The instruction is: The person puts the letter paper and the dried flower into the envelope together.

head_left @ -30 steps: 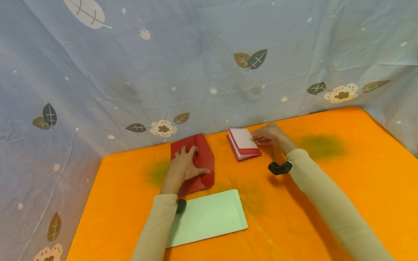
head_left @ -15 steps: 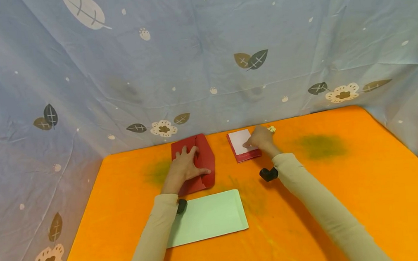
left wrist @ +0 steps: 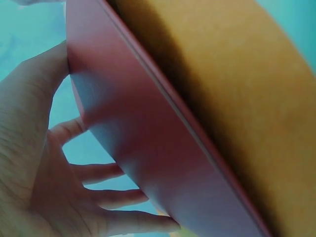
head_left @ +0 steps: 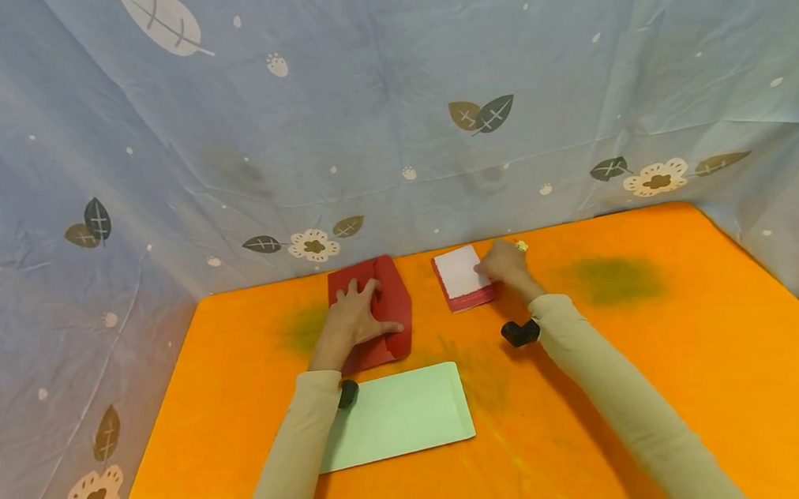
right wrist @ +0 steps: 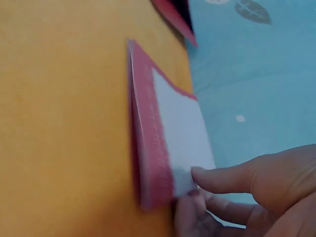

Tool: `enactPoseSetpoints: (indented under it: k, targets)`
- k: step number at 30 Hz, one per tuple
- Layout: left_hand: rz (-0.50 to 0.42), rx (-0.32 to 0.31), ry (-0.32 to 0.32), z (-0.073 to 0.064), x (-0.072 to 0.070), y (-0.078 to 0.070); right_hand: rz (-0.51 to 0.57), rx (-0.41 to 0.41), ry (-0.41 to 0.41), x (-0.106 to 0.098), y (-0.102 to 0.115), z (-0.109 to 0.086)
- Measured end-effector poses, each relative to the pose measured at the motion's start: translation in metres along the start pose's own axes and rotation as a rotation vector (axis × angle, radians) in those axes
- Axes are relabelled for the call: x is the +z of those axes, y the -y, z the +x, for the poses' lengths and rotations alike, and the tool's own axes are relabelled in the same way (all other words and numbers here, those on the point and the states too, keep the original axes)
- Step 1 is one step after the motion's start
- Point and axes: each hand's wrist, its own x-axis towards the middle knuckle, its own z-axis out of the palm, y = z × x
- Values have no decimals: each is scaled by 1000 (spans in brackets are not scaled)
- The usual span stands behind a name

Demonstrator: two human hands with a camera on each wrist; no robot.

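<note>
My left hand lies with spread fingers on a red envelope, whose pointed flap faces right. In the left wrist view, its straight fingers touch the red paper. To the right, a small folded red card with a white panel lies near the back of the table. My right hand pinches this card at its right edge. The right wrist view shows the thumb on the white panel and curled fingers below the edge; the card's layers stand slightly apart along the opposite side.
A pale green envelope lies in front of the red one, partly under the left forearm. The orange-covered table meets a blue patterned curtain at the back and sides. Just past the right hand shows a small pale yellow thing.
My right hand has moved left onto the card and now pinches it; the card, partly fanned open a second ago, lies flatter and slightly further left. The left hand stays in place.
</note>
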Motion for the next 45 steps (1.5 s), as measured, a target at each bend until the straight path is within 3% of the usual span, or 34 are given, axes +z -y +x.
enactPoseSetpoints:
  k: [6, 14, 21, 26, 31, 45]
  targets:
    - [-6, -9, -11, -1, 0, 2, 346, 15, 138, -8, -6, -1]
    - [-16, -13, -20, -1, 2, 5, 546, -31, 261, -11, 8, -4]
    - [-17, -3, -31, -2, 3, 4, 665, -19, 317, 7, 26, -3]
    - [-11, -3, -20, -3, 5, 3, 707, 31, 332, 26, 32, 0]
    - [7, 2, -35, -1, 6, 3, 720, 62, 277, 41, 41, -1]
    - [44, 3, -31, 2, 4, 3, 707, 35, 222, 64, 58, -2]
